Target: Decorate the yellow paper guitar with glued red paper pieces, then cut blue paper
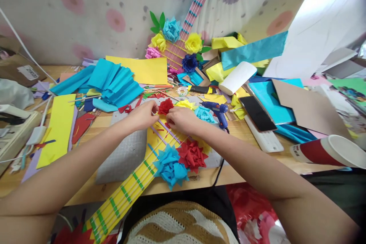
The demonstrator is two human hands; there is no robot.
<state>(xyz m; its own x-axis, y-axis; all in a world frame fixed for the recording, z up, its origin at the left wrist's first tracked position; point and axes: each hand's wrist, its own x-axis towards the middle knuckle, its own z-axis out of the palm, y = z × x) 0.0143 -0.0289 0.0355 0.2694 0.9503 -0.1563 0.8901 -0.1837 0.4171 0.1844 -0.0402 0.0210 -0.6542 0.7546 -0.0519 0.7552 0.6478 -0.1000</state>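
Observation:
A yellow paper guitar (148, 156) with green frets and pale strings lies slanted over the table's front edge. At its far end, a small red paper flower (166, 106) sits between my hands. My left hand (145, 115) is closed, its fingertips pinched at the flower's left edge. The curled fingers of my right hand (183, 120) grip the flower's right side; their tips are partly hidden. Nearer to me on the guitar are a blue paper flower (172, 166) and a larger red flower (193, 155). Beyond my right hand lie a yellow flower (185, 104) and a light blue one (205, 114).
A blue glue gun (217, 111) rests right of the flowers, near a cutter knife (201, 89). A phone (257, 113) and a paper cup (328, 150) are at right. Blue crepe paper (111, 84) lies at left. A pink paper guitar (194, 13) leans at the back.

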